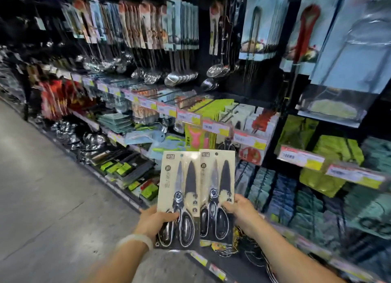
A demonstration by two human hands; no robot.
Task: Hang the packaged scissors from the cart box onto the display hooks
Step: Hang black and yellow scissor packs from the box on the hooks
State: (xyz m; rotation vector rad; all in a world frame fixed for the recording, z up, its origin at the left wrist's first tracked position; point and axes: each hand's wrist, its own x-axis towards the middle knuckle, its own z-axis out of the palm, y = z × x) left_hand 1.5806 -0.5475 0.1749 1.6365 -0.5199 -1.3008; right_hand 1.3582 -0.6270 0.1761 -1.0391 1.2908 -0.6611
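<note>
I am holding two packs of scissors up in front of me, one in each hand. My left hand (155,221) grips the left scissors pack (179,198) at its bottom left side, with my thumb curled over the front by the handles. My right hand (241,213) grips the right scissors pack (218,194) at its right edge, with my thumb pressed on the front. The two packs stand upright, side by side, and their inner edges touch. The right pack sits a little behind the left one. Each pack is a pale card with a small hole at the top, and the blades point up.

There is a white band (135,241) on my left wrist.

Behind the packs is a tall store shelf (273,151) full of kitchen things. Shiny ladles (179,77) hang on hooks high up. Long tongs in blue packs (262,29) hang to the right of them. Price tags (249,140) in pink, white and yellow run along the shelf edges. Green packs (336,149) sit on the right side. The grey floor (42,177) of the aisle runs along on my left. I cannot see the cart box here.
</note>
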